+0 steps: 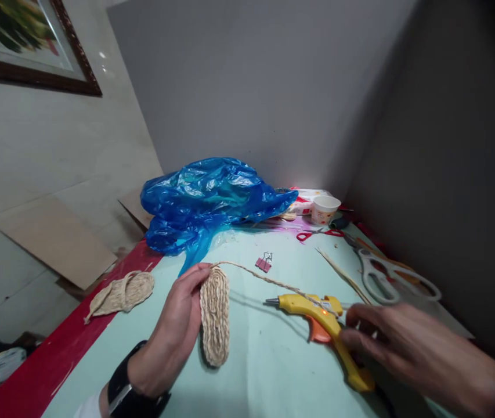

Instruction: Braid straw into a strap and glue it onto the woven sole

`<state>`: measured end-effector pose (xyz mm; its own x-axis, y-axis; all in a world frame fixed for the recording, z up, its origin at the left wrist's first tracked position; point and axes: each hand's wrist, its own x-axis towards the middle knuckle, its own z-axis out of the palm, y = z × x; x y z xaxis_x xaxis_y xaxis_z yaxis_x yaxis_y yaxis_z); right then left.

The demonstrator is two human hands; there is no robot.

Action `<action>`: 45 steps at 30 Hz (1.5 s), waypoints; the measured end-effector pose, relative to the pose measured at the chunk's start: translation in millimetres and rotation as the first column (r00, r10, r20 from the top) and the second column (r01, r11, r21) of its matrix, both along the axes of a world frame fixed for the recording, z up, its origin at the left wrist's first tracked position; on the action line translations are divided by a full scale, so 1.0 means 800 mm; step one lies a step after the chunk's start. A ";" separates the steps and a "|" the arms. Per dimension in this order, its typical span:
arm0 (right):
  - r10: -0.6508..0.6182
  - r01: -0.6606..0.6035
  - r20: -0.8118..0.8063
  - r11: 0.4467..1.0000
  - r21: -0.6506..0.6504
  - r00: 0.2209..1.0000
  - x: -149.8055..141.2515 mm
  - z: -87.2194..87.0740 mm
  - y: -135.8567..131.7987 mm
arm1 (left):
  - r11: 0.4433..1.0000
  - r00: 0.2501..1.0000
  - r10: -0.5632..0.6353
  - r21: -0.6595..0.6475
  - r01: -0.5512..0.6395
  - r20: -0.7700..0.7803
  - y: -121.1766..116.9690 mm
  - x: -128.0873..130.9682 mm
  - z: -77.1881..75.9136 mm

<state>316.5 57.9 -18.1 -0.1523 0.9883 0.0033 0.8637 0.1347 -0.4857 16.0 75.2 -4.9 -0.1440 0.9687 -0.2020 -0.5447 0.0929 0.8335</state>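
My left hand (pixel 176 325) grips the edge of an oval sole woven from straw braid (pixel 215 316), held on its side on the pale green table (pixel 268 371). A loose braid tail (pixel 268 280) runs from the sole's top toward the right. My right hand (pixel 397 342), blurred by motion, reaches with curled fingers to the handle of a yellow hot glue gun (pixel 325 325) lying on the table; whether it grips the gun I cannot make out. A finished straw sandal (pixel 123 293) lies to the left.
A crumpled blue plastic bag (pixel 208 200) sits at the back. Near it are a paper cup (pixel 324 209), red scissors (pixel 317 234) and a pink binder clip (pixel 263 264). White-handled scissors (pixel 386 276) and thin straw strips (pixel 343 276) lie at right. A red table border (pixel 55 354) runs along the left.
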 end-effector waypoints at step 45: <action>-0.331 0.101 -0.785 0.939 -0.328 0.524 -0.094 0.018 -0.021 | 0.960 0.855 -0.170 -0.113 0.256 0.489 -0.001 -0.024 0.046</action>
